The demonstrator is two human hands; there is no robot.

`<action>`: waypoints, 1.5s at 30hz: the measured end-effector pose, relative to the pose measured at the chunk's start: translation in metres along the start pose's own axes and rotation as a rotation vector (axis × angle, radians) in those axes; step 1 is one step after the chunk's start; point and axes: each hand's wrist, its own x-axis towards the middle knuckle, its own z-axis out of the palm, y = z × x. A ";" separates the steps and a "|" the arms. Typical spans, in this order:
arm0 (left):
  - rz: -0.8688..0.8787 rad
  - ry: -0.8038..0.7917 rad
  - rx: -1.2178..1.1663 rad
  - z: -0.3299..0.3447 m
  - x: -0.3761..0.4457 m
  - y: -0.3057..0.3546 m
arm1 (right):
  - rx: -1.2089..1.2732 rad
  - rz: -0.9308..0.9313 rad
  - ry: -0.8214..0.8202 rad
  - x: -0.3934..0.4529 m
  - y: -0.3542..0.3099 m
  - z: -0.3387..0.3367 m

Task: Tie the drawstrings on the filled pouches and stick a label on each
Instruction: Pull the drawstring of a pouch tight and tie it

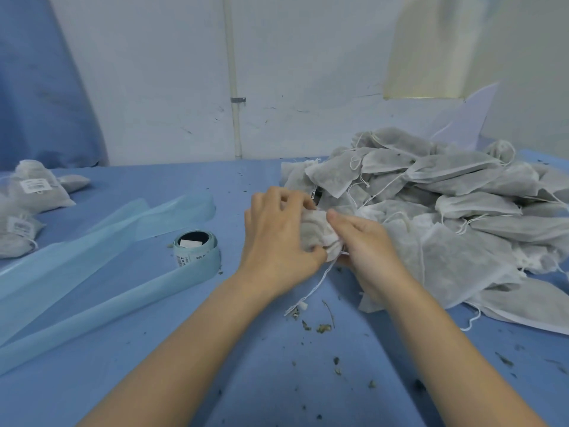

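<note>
desk covered in blue sheet, scattered with dried herb crumbs. white scuffed wall behind, thin pipe running up it. left hand and right hand hold one pouch between them at desk centre; fingers of both curled, pinching its gathered neck. drawstring trails down onto the desk. heap of untied pouches at right. label roll left of the hands, backing strip unwound. labelled pouches far left.
</note>
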 end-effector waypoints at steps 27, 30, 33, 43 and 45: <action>0.115 -0.150 -0.091 0.002 -0.010 -0.022 | -0.520 -0.116 0.133 0.000 0.000 -0.001; 0.086 -0.190 -0.223 0.003 -0.006 -0.021 | -0.436 -0.091 0.123 -0.002 -0.003 0.003; -0.011 -0.218 -0.328 0.004 -0.007 -0.017 | -0.069 0.111 0.076 -0.002 -0.007 0.005; -0.255 -0.112 -0.607 0.006 -0.010 -0.010 | 0.958 0.327 -0.026 -0.007 -0.004 0.017; -0.295 -0.067 -0.697 0.006 -0.009 -0.009 | 0.973 0.291 -0.046 -0.008 -0.002 0.018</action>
